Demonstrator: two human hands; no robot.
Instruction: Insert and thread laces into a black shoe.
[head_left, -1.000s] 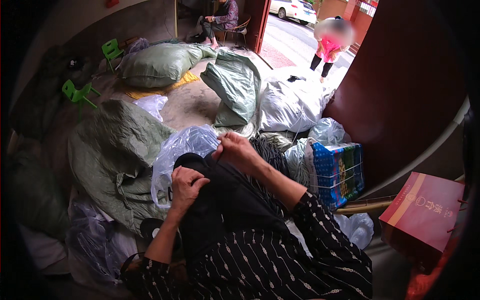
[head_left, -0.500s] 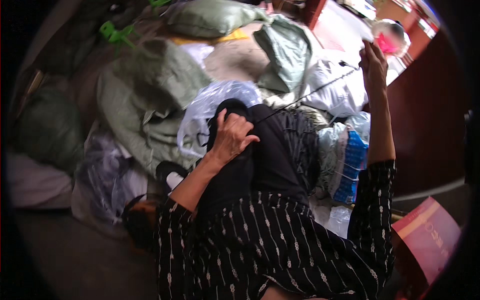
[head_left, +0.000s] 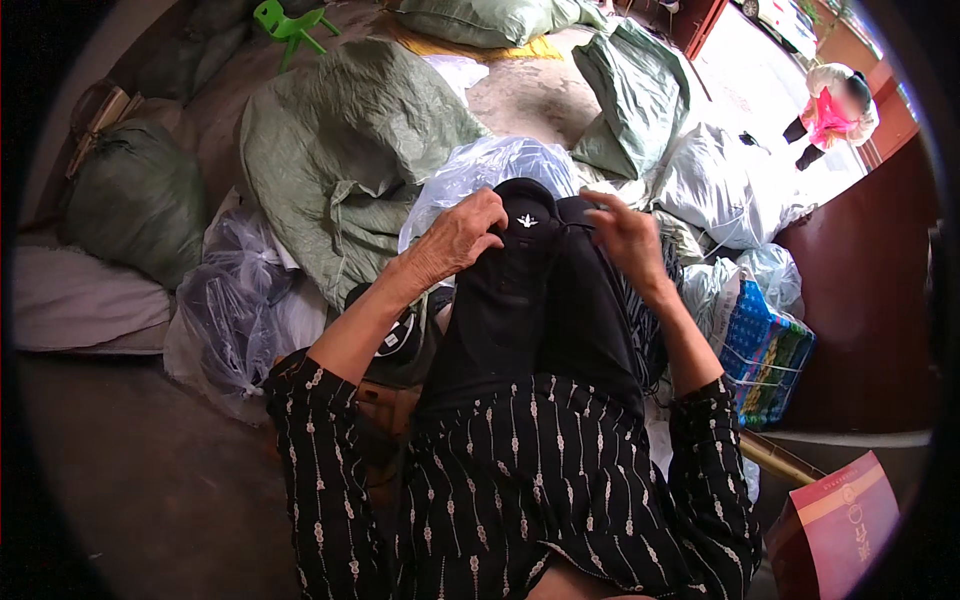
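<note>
Across my thighs rests a black shoe upper [head_left: 528, 238] with a rounded end and a small white emblem. My left hand [head_left: 458, 238] is closed on its left edge, fingers curled over the rim near the emblem. Just right of it, my right hand [head_left: 630, 242] is raised above my knee, its fingers bent, apart and slightly blurred. No cord shows between those fingers. A bundle of black cords [head_left: 645, 325] hangs beside my right leg. Left of my lap, partly behind my forearm, lies another black shoe piece [head_left: 398, 338] with a white label.
Crumpled green woven sacks [head_left: 350, 130] and a clear plastic bag [head_left: 480, 170] lie ahead. A white sack [head_left: 715, 185] and a blue patterned bundle [head_left: 765, 350] are at right. A green stool [head_left: 290, 28] stands far left. A person [head_left: 835, 110] is outside, far right. A red box [head_left: 840, 515] is near right.
My right hand has come down and left from its high reach, where it pulled a dark cord taut. My left hand stays by the black shoe upper, now gripping its edge. The view has shifted.
</note>
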